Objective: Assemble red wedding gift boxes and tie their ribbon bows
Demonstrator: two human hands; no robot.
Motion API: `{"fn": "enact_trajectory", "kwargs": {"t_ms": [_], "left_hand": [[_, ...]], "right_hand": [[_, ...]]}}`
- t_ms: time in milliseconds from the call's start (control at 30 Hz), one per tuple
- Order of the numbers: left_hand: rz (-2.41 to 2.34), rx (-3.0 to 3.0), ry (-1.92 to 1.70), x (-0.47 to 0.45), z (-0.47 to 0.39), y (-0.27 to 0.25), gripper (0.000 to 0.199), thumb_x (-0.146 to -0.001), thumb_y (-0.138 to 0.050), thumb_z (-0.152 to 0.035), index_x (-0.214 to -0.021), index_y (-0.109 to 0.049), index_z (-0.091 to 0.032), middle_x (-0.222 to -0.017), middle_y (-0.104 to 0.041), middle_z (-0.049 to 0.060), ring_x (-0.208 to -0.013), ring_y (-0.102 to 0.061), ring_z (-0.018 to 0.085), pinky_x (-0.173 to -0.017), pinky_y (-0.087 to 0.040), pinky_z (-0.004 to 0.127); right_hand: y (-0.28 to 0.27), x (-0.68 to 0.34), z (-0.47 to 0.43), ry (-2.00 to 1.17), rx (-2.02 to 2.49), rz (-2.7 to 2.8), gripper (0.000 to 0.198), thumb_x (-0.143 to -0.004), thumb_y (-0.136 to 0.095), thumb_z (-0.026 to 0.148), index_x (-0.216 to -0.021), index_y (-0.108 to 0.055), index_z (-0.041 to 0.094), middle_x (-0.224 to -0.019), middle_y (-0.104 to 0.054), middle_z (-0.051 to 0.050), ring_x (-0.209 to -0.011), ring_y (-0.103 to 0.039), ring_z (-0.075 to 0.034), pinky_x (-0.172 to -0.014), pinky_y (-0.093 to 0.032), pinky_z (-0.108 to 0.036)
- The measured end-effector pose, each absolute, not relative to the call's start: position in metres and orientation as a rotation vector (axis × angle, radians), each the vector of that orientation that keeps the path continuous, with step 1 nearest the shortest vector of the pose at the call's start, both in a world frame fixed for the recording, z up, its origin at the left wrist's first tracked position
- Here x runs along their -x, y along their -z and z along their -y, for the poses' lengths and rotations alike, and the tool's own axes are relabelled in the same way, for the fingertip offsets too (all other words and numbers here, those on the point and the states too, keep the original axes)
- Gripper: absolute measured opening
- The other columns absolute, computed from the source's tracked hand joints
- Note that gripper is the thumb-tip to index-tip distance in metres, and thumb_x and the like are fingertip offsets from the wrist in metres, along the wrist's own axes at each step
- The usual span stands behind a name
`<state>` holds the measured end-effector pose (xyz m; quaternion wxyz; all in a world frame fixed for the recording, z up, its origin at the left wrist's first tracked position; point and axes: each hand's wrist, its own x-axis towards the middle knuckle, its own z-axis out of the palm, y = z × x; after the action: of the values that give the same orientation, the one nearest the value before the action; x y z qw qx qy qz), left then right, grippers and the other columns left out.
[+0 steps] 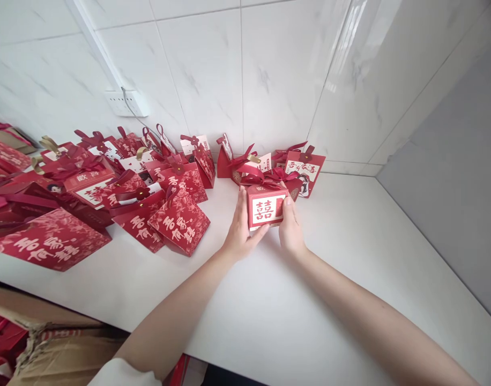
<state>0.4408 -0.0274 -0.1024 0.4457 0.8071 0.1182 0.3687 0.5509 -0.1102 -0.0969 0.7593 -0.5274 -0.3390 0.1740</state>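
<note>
Between my two hands is a small red gift box (268, 209) with a white label, red characters and a dark red ribbon bow on top. My left hand (241, 230) grips its left side, with the thumb along the lower front edge. Against its right side, my right hand (291, 225) closes with the thumb on the front corner. Right behind it stand other red gift boxes with ribbons, among them a taller one (305, 171) with a cream label. Whether the held box touches the table is hard to see.
Many red gift boxes (181, 222) crowd the left side of the white table (350, 257). A torn cardboard carton (60, 354) with red items sits below the front edge at left. A wall socket (127, 103) with a cable is on the tiled wall; a grey panel (450, 161) borders the right.
</note>
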Motion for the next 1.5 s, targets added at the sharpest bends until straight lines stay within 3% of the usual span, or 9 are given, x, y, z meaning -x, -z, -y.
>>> {"fn": "enact_trajectory", "kwargs": {"t_ms": [167,267,333,433,567,800,1000,1267,1500], "left_hand": [[-0.382,-1.676,-0.977,-0.439,-0.001,0.100,0.075,-0.091,-0.053,-0.048,-0.153,-0.014,-0.033,-0.155,-0.035,0.003,-0.140,-0.038,0.025,-0.115,-0.034,0.041],[-0.444,-1.420,-0.894,-0.440,-0.015,0.100,0.069,-0.092,-0.047,-0.054,-0.151,-0.017,-0.039,-0.154,-0.037,0.000,-0.136,-0.044,0.024,-0.109,-0.043,0.043],[-0.446,-1.322,-0.810,-0.440,-0.015,0.098,0.066,-0.092,-0.045,-0.058,-0.150,-0.018,-0.043,-0.153,-0.038,-0.002,-0.133,-0.048,0.025,-0.104,-0.046,0.046],[-0.372,-1.232,-0.668,-0.438,-0.008,0.092,0.064,-0.090,-0.034,-0.068,-0.147,-0.034,-0.037,-0.146,-0.048,0.002,-0.130,-0.050,0.030,-0.101,-0.047,0.051],[-0.298,-1.132,-0.522,-0.434,0.000,0.088,0.074,-0.087,-0.027,-0.074,-0.136,-0.051,-0.025,-0.136,-0.058,0.009,-0.129,-0.050,0.034,-0.101,-0.046,0.053],[-0.415,-0.958,-0.628,-0.432,-0.005,0.086,0.070,-0.086,-0.037,-0.067,-0.133,-0.053,-0.018,-0.132,-0.061,0.011,-0.124,-0.055,0.033,-0.098,-0.050,0.049],[-0.367,-0.863,-0.592,-0.430,-0.009,0.082,0.073,-0.083,-0.028,-0.072,-0.130,-0.053,-0.022,-0.130,-0.062,0.010,-0.116,-0.059,0.032,-0.091,-0.051,0.048],[-0.250,-0.665,-0.241,-0.436,0.007,0.091,0.076,-0.082,-0.028,-0.072,-0.117,-0.060,-0.013,-0.109,-0.068,0.018,-0.103,-0.062,0.035,-0.088,-0.046,0.047],[-0.160,-0.618,-0.103,-0.438,0.010,0.102,0.081,-0.078,-0.031,-0.078,-0.110,-0.062,-0.011,-0.104,-0.069,0.019,-0.104,-0.061,0.034,-0.092,-0.043,0.044]], "right_hand": [[0.088,-0.539,0.117,-0.336,1.198,1.106,0.057,-0.098,-0.022,0.059,-0.151,-0.027,0.039,-0.158,-0.026,0.008,-0.148,-0.017,-0.023,-0.122,-0.011,-0.048],[0.088,-0.533,0.125,-0.154,1.369,1.404,0.063,-0.095,-0.028,0.062,-0.153,-0.017,0.040,-0.160,-0.018,0.008,-0.148,-0.013,-0.029,-0.118,0.009,-0.055],[0.091,-0.532,0.128,-0.029,1.406,1.529,0.073,-0.093,-0.037,0.061,-0.155,-0.007,0.037,-0.162,-0.010,0.004,-0.148,-0.014,-0.033,-0.115,0.012,-0.059],[0.099,-0.535,0.128,0.110,1.371,1.609,0.083,-0.087,-0.053,0.056,-0.155,-0.010,0.035,-0.162,-0.008,0.001,-0.146,-0.017,-0.037,-0.116,0.008,-0.061],[0.109,-0.542,0.125,0.137,1.307,1.694,0.083,-0.082,-0.064,0.048,-0.153,-0.023,0.036,-0.158,-0.026,-0.001,-0.143,-0.028,-0.037,-0.117,0.010,-0.059],[0.113,-0.540,0.125,0.019,1.394,1.716,0.068,-0.072,-0.071,0.054,-0.136,-0.052,0.041,-0.154,-0.034,0.005,-0.144,-0.022,-0.039,-0.118,0.007,-0.061],[0.113,-0.538,0.120,0.085,1.443,1.460,0.078,-0.088,-0.056,0.045,-0.154,-0.015,0.037,-0.163,-0.002,0.003,-0.148,-0.009,-0.035,-0.117,-0.001,-0.062],[0.118,-0.543,0.112,0.211,1.433,1.306,0.094,-0.086,-0.062,0.045,-0.154,0.001,0.029,-0.162,-0.005,-0.008,-0.147,-0.015,-0.033,-0.116,-0.021,-0.060],[0.111,-0.547,0.113,0.248,1.401,1.209,0.092,-0.084,-0.062,0.046,-0.154,-0.006,0.023,-0.160,-0.013,-0.013,-0.146,-0.020,-0.032,-0.115,-0.028,-0.055]]}}
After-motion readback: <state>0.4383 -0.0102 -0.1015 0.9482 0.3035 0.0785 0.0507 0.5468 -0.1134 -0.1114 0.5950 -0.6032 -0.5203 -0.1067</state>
